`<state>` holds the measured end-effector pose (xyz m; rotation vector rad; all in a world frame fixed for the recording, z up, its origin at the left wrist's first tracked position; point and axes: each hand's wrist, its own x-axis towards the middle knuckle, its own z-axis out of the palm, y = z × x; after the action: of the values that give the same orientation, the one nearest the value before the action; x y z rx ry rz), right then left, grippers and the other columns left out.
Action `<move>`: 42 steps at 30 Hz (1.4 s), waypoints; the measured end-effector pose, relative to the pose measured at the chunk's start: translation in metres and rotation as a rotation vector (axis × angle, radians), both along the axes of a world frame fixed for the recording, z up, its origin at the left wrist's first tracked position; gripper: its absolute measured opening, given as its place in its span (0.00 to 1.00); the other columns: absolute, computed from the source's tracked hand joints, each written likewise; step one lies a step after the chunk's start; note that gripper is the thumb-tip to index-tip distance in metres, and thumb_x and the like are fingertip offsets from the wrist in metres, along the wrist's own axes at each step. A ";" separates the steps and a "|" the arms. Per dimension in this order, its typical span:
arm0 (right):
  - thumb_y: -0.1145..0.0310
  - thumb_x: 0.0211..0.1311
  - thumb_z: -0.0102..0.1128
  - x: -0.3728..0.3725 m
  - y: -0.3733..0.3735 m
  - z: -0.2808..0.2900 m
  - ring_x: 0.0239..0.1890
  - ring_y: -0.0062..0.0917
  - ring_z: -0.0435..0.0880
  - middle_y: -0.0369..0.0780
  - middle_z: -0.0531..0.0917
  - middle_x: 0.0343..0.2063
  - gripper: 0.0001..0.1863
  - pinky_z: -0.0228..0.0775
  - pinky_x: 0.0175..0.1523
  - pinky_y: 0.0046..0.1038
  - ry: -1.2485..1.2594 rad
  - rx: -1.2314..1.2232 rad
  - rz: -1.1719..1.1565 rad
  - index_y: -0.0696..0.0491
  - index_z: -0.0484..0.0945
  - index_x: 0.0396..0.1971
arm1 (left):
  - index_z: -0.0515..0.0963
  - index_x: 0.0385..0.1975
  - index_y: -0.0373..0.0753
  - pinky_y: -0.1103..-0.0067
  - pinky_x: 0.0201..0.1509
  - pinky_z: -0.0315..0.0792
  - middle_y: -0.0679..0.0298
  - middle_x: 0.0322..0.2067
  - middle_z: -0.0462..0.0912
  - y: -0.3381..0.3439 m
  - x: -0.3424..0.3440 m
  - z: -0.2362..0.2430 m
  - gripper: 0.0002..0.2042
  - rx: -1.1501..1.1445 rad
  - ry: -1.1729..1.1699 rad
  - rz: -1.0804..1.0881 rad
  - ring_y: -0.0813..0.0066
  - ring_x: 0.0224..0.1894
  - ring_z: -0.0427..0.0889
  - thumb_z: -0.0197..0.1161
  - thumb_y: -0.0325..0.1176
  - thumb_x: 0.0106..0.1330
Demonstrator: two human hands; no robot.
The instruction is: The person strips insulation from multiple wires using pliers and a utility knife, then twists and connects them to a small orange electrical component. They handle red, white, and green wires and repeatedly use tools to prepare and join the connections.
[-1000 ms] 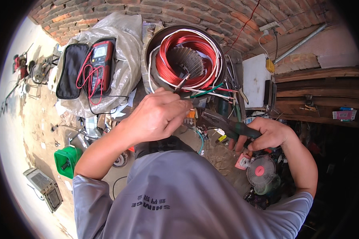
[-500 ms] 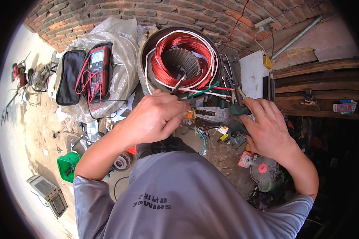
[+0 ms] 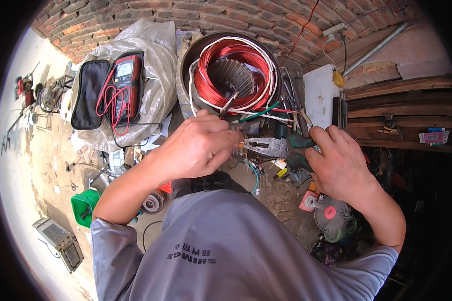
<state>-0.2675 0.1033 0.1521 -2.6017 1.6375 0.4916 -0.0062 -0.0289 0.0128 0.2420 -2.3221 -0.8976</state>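
Shirt (image 3: 236, 226), grey: dark print (image 3: 192, 255) across the front, upside down in view, Chinese characters above Latin capitals. Meter (image 3: 126, 90), red and black: pale screen (image 3: 125, 69) with dark marks, apparently digits, too small to read.

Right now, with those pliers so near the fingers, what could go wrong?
The pliers in the right hand might slip and pinch the left hand, since their nose is right by its bare fingertips.

The pliers might also bump the loose wire ends sticking out just above them, beside the red wire coil.

And the left forearm could perhaps snag the loose black test lead nearby.
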 end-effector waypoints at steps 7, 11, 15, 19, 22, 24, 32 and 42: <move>0.74 0.43 0.67 0.003 -0.006 0.003 0.41 0.41 0.84 0.43 0.80 0.42 0.12 0.77 0.45 0.41 -0.199 0.401 -0.333 0.58 0.86 0.32 | 0.83 0.38 0.33 0.67 0.36 0.70 0.60 0.23 0.73 0.007 -0.003 -0.011 0.11 -0.106 0.070 0.043 0.59 0.27 0.76 0.70 0.23 0.54; 0.74 0.49 0.62 -0.007 -0.028 0.006 0.40 0.39 0.87 0.43 0.84 0.42 0.13 0.78 0.48 0.38 -0.454 0.840 -0.601 0.56 0.89 0.36 | 0.83 0.40 0.33 0.67 0.36 0.69 0.60 0.25 0.74 0.009 -0.004 -0.019 0.12 -0.100 0.075 0.033 0.60 0.28 0.77 0.70 0.22 0.54; 0.75 0.51 0.65 -0.034 -0.018 -0.003 0.42 0.31 0.85 0.43 0.85 0.40 0.15 0.76 0.48 0.32 -0.828 0.868 -0.578 0.57 0.89 0.40 | 0.83 0.41 0.34 0.68 0.35 0.70 0.60 0.26 0.74 0.010 -0.001 -0.013 0.12 -0.054 0.073 0.069 0.60 0.28 0.77 0.70 0.23 0.56; 0.77 0.51 0.66 -0.062 0.023 -0.014 0.43 0.30 0.84 0.43 0.85 0.40 0.14 0.75 0.48 0.32 -1.103 0.604 -0.635 0.60 0.88 0.40 | 0.83 0.44 0.35 0.67 0.39 0.76 0.59 0.30 0.79 0.022 -0.001 -0.003 0.12 0.063 0.036 0.181 0.60 0.32 0.81 0.71 0.26 0.61; 0.80 0.54 0.66 -0.083 0.051 -0.043 0.38 0.26 0.83 0.42 0.85 0.41 0.11 0.76 0.44 0.31 -1.337 0.434 -0.799 0.62 0.87 0.39 | 0.83 0.48 0.35 0.67 0.45 0.79 0.58 0.39 0.83 0.032 0.003 0.004 0.16 -0.042 0.028 0.355 0.59 0.41 0.83 0.73 0.27 0.60; 0.78 0.57 0.66 -0.092 0.061 -0.079 0.33 0.23 0.83 0.41 0.85 0.35 0.10 0.76 0.40 0.26 -1.393 0.227 -0.981 0.63 0.86 0.39 | 0.82 0.51 0.35 0.66 0.50 0.79 0.56 0.46 0.82 0.035 0.008 0.005 0.19 -0.116 0.017 0.438 0.54 0.48 0.81 0.74 0.26 0.59; 0.66 0.53 0.68 -0.116 -0.007 -0.249 0.44 0.50 0.85 0.56 0.84 0.41 0.20 0.77 0.52 0.41 -0.630 -0.216 -1.067 0.66 0.83 0.41 | 0.82 0.54 0.35 0.65 0.61 0.75 0.51 0.55 0.77 0.029 0.041 -0.018 0.22 0.033 -0.035 0.618 0.52 0.57 0.80 0.77 0.29 0.59; 0.69 0.53 0.72 -0.070 -0.027 -0.321 0.58 0.54 0.75 0.53 0.72 0.55 0.21 0.79 0.58 0.44 -0.265 -0.184 -1.077 0.63 0.81 0.46 | 0.84 0.53 0.35 0.65 0.62 0.75 0.51 0.57 0.79 0.021 0.031 -0.019 0.23 0.095 -0.035 0.623 0.54 0.59 0.81 0.79 0.37 0.59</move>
<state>-0.3377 0.0766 -0.1687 -1.3698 2.6344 -0.0729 0.0248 -0.0082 -0.0065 0.9634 -2.0364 -0.6807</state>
